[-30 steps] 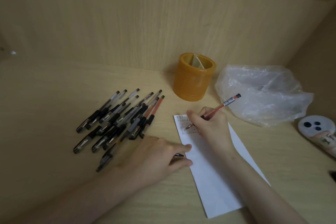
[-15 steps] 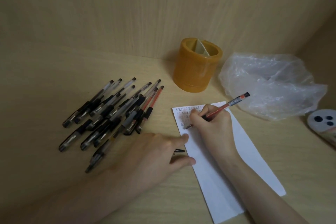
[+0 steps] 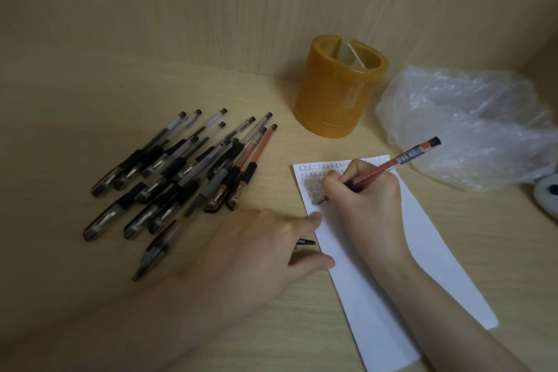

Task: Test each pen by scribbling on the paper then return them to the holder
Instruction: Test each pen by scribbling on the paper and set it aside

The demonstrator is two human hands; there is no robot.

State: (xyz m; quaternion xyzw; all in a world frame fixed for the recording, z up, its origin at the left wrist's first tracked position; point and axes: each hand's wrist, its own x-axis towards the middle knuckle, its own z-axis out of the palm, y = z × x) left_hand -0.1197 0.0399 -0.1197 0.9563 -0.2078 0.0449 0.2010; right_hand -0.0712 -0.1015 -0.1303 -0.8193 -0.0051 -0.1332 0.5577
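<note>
Tabletop (image 3: pixel 513 266): pale wood, closed in by wooden walls at the back and on the right.
Left hand (image 3: pixel 256 251): laid low on the tabletop, with forefinger and thumb stretched straight and their tips set on the paper's left edge. A small black piece (image 3: pixel 305 241), perhaps a cap, is seen between them; whether it is gripped cannot be told.
Paper (image 3: pixel 407 266): a white strip laid slantwise. Its far end is filled with rows of small marks (image 3: pixel 308 167), and the rest is blank.
Right hand (image 3: pixel 368 199): curled round a red pen (image 3: pixel 401 158), whose tip is pressed to the paper just below the rows.
Pens (image 3: pixel 181 178): heaped on the tabletop left of the paper, mostly black, a few red.
Holder (image 3: pixel 338 93): an orange cup stood upright beyond the paper, with nothing seen sticking out. Testing is judged well along, returning hardly begun.
Bag (image 3: pixel 468 130): crumpled clear plastic, right of the holder.
</note>
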